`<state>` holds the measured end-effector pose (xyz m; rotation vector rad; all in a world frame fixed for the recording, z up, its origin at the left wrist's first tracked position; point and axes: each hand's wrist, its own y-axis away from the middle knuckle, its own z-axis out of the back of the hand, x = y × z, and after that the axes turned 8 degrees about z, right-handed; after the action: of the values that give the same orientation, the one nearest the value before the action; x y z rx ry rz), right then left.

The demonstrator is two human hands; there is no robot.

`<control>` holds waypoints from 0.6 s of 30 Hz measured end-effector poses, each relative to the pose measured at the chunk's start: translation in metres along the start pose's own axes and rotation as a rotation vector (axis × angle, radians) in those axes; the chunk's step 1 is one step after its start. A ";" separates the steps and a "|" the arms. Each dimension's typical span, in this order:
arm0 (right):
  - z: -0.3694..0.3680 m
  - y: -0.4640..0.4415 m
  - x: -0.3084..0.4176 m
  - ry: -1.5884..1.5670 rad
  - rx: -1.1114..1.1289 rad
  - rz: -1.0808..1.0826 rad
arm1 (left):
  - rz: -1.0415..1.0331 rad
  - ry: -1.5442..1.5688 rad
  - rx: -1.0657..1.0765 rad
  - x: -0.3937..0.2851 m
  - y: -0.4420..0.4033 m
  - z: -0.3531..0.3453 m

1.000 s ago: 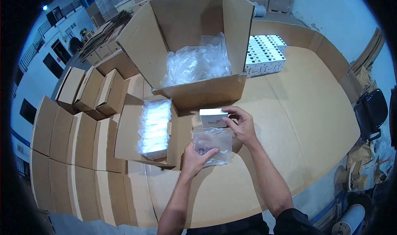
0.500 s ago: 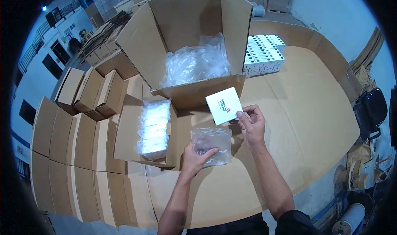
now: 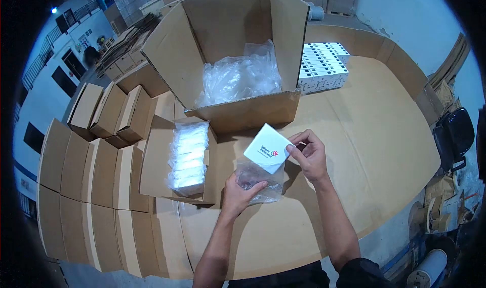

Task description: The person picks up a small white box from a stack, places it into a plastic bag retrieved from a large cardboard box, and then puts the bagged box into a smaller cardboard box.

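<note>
Between thumb and fingers, my right hand (image 3: 310,155) grips the right corner of a flat white box (image 3: 268,147) with a small red logo and dark lettering. The box is tilted, its lower corner over the upper part of a clear plastic bag (image 3: 271,186). My left hand (image 3: 239,194) holds that bag at its left side, thumb on top. Whether the box corner is inside the bag or only above it, I cannot tell. Left of my hands, an open carton (image 3: 212,156) holds a row of items wrapped in clear plastic (image 3: 188,159).
A large open carton (image 3: 243,113) with loose clear bags (image 3: 240,78) stands behind my hands. Stacked white patterned boxes (image 3: 324,75) are at the back right. Closed brown cartons (image 3: 104,174) line the left. A black chair (image 3: 453,138) is at the right.
My right hand has turned the white box from edge-on to face-up, then brought it down and toward the bag. My left hand and the bag have stayed nearly still.
</note>
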<state>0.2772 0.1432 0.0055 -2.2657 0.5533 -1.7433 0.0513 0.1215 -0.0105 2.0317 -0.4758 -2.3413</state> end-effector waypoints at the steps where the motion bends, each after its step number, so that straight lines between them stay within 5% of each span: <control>1: 0.000 0.000 0.000 -0.004 0.017 0.007 | 0.000 0.000 0.001 0.001 0.000 0.000; 18: -0.005 0.002 -0.002 0.066 0.070 -0.027 | -0.028 0.015 0.021 0.008 -0.003 0.001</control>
<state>0.2714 0.1427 0.0042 -2.1851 0.4690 -1.8270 0.0500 0.1231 -0.0184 2.0764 -0.4764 -2.3454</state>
